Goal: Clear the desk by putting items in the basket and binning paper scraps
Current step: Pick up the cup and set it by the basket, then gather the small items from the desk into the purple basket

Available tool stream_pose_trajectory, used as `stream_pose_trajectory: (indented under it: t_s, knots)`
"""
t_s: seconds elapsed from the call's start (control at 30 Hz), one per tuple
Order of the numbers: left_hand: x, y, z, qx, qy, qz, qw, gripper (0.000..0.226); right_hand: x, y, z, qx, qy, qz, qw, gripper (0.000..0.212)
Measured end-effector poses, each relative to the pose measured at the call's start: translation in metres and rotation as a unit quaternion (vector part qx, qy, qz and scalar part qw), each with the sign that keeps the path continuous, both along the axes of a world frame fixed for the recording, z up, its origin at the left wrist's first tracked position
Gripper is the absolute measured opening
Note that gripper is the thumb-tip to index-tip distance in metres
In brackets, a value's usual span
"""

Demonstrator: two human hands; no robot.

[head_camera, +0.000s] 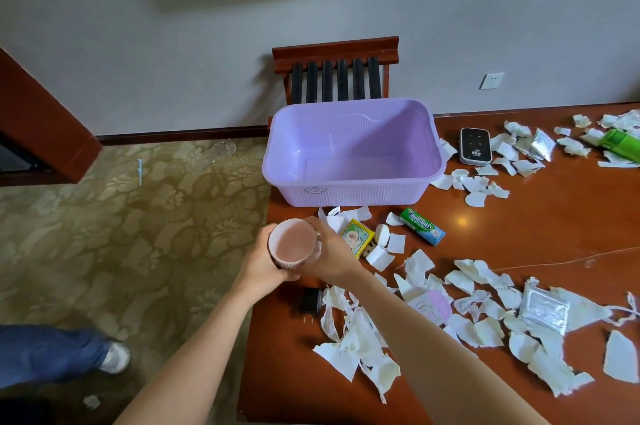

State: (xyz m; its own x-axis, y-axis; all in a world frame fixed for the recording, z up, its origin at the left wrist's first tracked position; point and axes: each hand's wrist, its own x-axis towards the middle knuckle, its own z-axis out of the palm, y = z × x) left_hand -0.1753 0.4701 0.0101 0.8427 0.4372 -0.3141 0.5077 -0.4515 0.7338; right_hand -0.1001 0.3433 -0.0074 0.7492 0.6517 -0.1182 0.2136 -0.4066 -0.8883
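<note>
Pink cup [294,244] is gripped at lower centre by left hand [261,267] and right hand [330,251], below the purple basket [353,189].

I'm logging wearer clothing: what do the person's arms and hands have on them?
Nothing shows: left hand and right hand are ungloved, both forearms bare to the frame edge, no sleeve, watch or bracelet in view.

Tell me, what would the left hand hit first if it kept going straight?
Probably the near wall of the purple basket; the left hand, holding the cup, points toward it, with only flat paper scraps between. Depth is hard to judge.
</note>
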Motion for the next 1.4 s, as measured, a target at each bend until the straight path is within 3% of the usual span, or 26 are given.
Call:
stream_pose_trajectory:
  t_s: [0.27,0.37,0.47,0.53,0.67,0.77,0.97,1.13,1.27,1.4]
  knots:
    - [-0.002,-0.008,-0.007,0.003,-0.028,0.043,0.999,0.103,0.009,-0.010,-0.004,-0.071,-0.021,0.023,0.997,0.092]
    - [-0.021,-0.023,-0.016,0.061,-0.066,0.148,0.985,0.064,0.019,-0.028,-0.006,-0.139,-0.110,-0.019,0.984,0.077]
    - [-0.038,-0.040,-0.031,0.103,-0.022,0.129,0.986,0.035,0.030,-0.042,-0.011,-0.216,-0.151,-0.052,0.963,0.072]
    - [-0.041,-0.050,-0.040,0.105,0.009,0.083,0.991,0.029,0.033,-0.047,-0.014,-0.256,-0.134,-0.037,0.957,0.075]
    - [-0.035,-0.065,-0.044,0.099,0.044,0.040,0.993,0.039,0.035,-0.050,-0.017,-0.303,-0.130,-0.024,0.944,0.078]
    - [-0.030,-0.066,-0.040,0.139,0.052,0.003,0.989,0.034,0.034,-0.052,-0.016,-0.302,-0.131,-0.021,0.944,0.079]
    - [-0.030,-0.074,-0.032,0.157,-0.026,-0.037,0.987,0.037,0.039,-0.063,-0.006,-0.255,-0.149,0.003,0.956,0.087]
    - [-0.014,-0.084,-0.013,0.112,-0.052,-0.104,0.987,0.035,0.052,-0.076,0.015,-0.178,-0.178,0.018,0.967,0.076]
    - [-0.003,-0.086,0.004,0.072,-0.087,-0.160,0.981,0.040,0.062,-0.086,0.027,-0.120,-0.149,0.017,0.981,0.064]
    - [0.009,-0.085,0.027,0.030,-0.046,-0.146,0.988,0.041,0.069,-0.097,0.035,-0.064,-0.109,-0.007,0.992,0.052]
